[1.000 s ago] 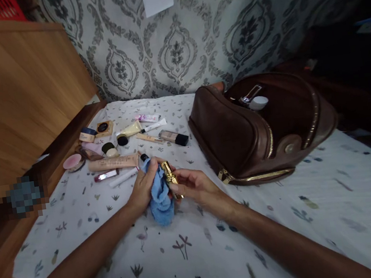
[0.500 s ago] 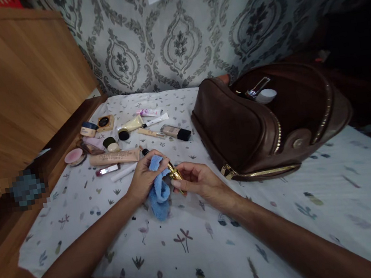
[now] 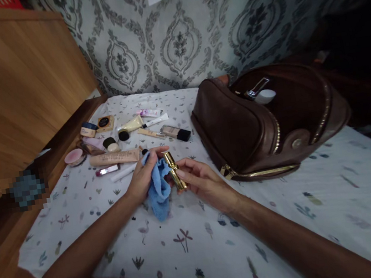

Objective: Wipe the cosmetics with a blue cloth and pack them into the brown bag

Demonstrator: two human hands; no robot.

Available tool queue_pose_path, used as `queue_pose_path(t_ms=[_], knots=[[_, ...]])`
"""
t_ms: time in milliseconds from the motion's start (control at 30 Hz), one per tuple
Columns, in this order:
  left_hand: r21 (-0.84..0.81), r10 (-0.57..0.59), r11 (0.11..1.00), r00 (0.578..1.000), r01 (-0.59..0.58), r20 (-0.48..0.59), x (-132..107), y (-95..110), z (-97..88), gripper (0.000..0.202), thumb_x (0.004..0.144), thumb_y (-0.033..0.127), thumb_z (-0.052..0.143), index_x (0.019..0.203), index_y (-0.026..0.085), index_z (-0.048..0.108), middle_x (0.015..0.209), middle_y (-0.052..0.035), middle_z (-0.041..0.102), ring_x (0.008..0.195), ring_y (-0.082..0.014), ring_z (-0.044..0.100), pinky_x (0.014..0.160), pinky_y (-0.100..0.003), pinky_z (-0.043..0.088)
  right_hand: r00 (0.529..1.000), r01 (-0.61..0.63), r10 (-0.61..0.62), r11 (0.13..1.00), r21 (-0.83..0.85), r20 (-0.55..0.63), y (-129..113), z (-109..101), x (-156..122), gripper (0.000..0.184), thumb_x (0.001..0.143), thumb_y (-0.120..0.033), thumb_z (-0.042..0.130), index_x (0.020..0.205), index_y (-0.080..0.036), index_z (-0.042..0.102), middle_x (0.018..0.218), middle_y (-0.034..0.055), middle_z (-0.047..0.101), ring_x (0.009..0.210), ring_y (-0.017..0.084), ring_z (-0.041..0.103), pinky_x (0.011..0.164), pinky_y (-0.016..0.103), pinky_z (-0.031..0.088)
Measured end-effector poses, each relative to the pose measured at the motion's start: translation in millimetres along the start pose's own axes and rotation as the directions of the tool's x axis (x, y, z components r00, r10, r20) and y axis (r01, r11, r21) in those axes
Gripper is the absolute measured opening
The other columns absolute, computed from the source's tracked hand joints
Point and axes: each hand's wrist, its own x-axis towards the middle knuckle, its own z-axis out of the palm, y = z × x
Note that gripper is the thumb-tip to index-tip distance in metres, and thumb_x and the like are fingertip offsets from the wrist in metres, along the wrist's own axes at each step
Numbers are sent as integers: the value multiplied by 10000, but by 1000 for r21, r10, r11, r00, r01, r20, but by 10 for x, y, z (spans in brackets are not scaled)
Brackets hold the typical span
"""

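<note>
My left hand [image 3: 144,176] is closed around a blue cloth [image 3: 159,191] that hangs down onto the patterned sheet. My right hand [image 3: 201,180] pinches a gold lipstick tube [image 3: 174,170] and holds it tilted against the cloth. Both hands hover just above the bed [image 3: 194,248], near its middle.
Several cosmetics lie in a loose group at the back left: a long beige tube [image 3: 115,157], a pink compact [image 3: 74,156], small jars and pencils. An open brown leather bag [image 3: 266,123] sits to the right. A wooden headboard [image 3: 15,84] rises on the left, patterned wallpaper behind.
The gold tube has turned more upright and shows more fully beside the cloth. The hands stay in nearly the same place as half a second ago.
</note>
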Motion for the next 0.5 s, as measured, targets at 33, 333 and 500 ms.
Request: queue_pose_path(t_ms=[33,333,500], knots=[[6,31,1000,999,-31,-27,5,-15,-1,566,870,691,561,1181,227,651,892,-21,640,714,-141,622,615,-237,553,1000,7,-7,1000,2,-17,9,-2,4,428,725,-527,822,940,-208,636,831,6,664,731,146,626,660,281,518],[386,105,897,950,-218,294,-189,-50,36,876,823,458,757,1552,298,299,1441,-109,515,1326,-290,505,1125,-442,402,992,48,-53,997,-54,-112,22,0,10,358,675,-426,870,880,-206,675,829,-14,659,752,122,600,731,263,495],[535,128,766,901,-355,414,-189,37,32,900,878,418,698,1600,284,179,1561,-140,400,1422,-345,401,1177,-518,320,996,9,-10,1000,-8,-92,18,-27,15,375,671,-432,869,891,-206,665,786,-13,682,677,121,601,675,257,475]])
